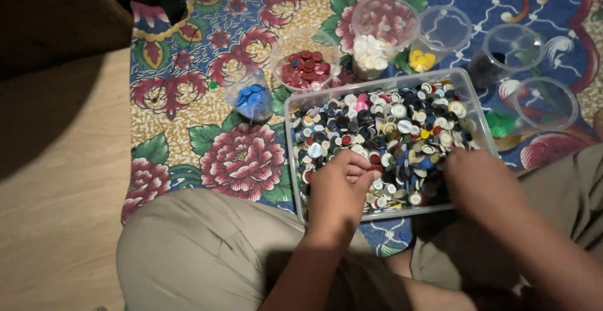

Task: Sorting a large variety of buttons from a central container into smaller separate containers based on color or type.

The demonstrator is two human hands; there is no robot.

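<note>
A clear rectangular plastic tray [293,105] full of mixed buttons [383,132] in many colours lies on a flowered cloth before my crossed legs. My left hand [339,188] rests in the tray's near left part, fingers curled onto the buttons. My right hand [478,176] reaches into the near right corner, its fingertips buried among buttons. What either hand pinches is hidden. Behind the tray stand clear cups: one with blue buttons [251,97], one with red [306,67], one with white [372,52], one with yellow [422,60].
More clear cups stand at the right: one with dark buttons [487,69] and one with green buttons [502,123]. The flowered cloth [239,154] covers a wooden floor [56,210]. A dark piece of furniture [50,10] fills the top left.
</note>
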